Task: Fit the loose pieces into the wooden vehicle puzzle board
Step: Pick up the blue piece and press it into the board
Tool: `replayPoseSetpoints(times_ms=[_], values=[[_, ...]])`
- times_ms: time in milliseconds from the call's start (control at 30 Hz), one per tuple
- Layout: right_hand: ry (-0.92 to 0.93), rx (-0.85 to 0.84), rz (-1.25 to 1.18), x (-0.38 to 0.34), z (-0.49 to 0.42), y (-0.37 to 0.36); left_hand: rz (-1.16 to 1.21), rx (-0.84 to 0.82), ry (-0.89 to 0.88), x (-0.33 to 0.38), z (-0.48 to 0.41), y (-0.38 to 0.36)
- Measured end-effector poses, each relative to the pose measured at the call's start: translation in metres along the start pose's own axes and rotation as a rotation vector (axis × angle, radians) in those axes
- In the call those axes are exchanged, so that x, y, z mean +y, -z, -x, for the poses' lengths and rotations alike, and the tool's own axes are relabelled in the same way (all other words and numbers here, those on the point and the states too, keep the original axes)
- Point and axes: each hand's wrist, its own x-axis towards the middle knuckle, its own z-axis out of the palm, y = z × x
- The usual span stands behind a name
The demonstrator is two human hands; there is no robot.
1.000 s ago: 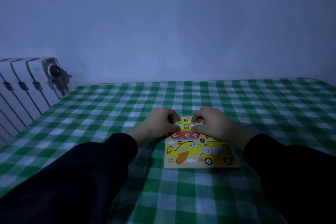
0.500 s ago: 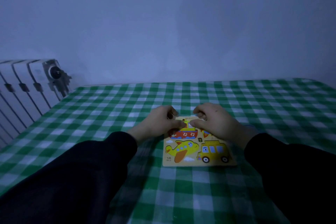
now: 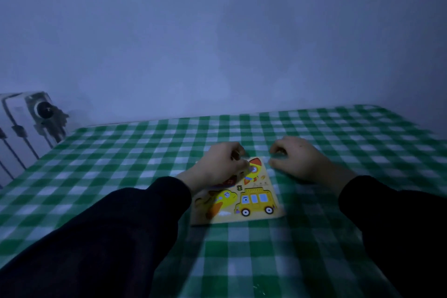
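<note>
Head view: two hands (image 3: 223, 164) (image 3: 298, 159), one board (image 3: 275, 216), perhaps four pieces.

A table (image 3: 145, 164) under a green-and-white checked cloth (image 3: 266, 261) carries one thing — a puzzle board (image 3: 278, 211), seemingly flat.

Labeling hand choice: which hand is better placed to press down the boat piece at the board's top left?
Left, probably. The left hand already lies over the puzzle board's top-left corner, on the boat piece. The right hand sits on the checked tablecloth beside the board.
</note>
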Motion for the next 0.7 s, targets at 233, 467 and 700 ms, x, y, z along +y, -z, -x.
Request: replayPoseSetpoints(times_ms=[233,467,700], values=[[-0.122,-0.023,-0.028,0.032,0.019,0.015,0.000,-0.064,-0.057,0.031,-0.011,-0.024],[-0.133,-0.052,-0.021,0.048,0.037,0.025,-0.048,-0.122,-0.067,0.057,-0.022,-0.048],[-0.134,-0.151,-0.017,0.057,0.048,0.024,-0.083,-0.151,-0.070,0.071,-0.030,-0.069]])
